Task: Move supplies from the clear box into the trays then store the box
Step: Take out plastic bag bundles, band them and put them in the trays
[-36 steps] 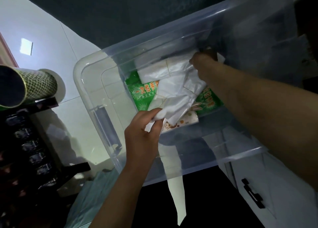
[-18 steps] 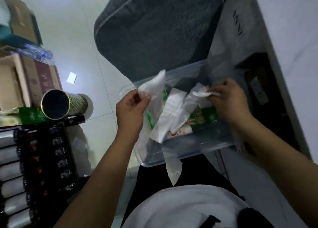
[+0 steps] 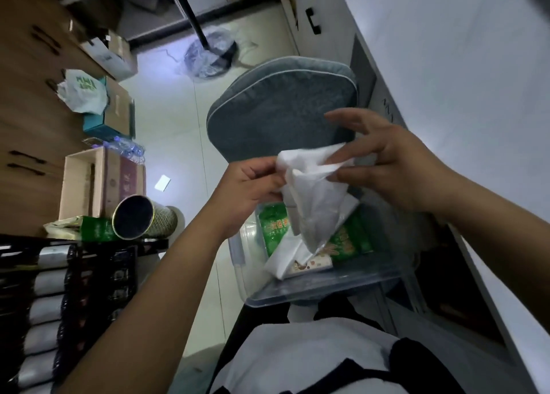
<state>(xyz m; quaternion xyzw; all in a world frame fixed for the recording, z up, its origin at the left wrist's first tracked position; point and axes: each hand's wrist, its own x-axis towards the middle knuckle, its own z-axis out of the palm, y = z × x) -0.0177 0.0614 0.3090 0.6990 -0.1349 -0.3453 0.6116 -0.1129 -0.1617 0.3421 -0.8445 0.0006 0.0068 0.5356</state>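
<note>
Both hands' grip now shares one white bag (image 3: 312, 191), raised above box (image 3: 321, 286)

Soft white sheets over clear plastic

I see a thin, crinkled white bag (image 3: 312, 197) (plastic film or paper, I can't tell) above the clear box (image 3: 321, 289) of smooth glossy plastic; green packets (image 3: 273, 230) inside look shiny, the grey cushion (image 3: 282, 110) matt cloth, the floor (image 3: 178, 119) glossy tile, the boxes (image 3: 89, 182) plain cardboard.

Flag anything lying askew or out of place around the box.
A green-patterned tube lies tipped on its side on the black rack's edge, open end showing. A small white card lies loose on the floor. Inside the clear box, packets sit jumbled.
</note>
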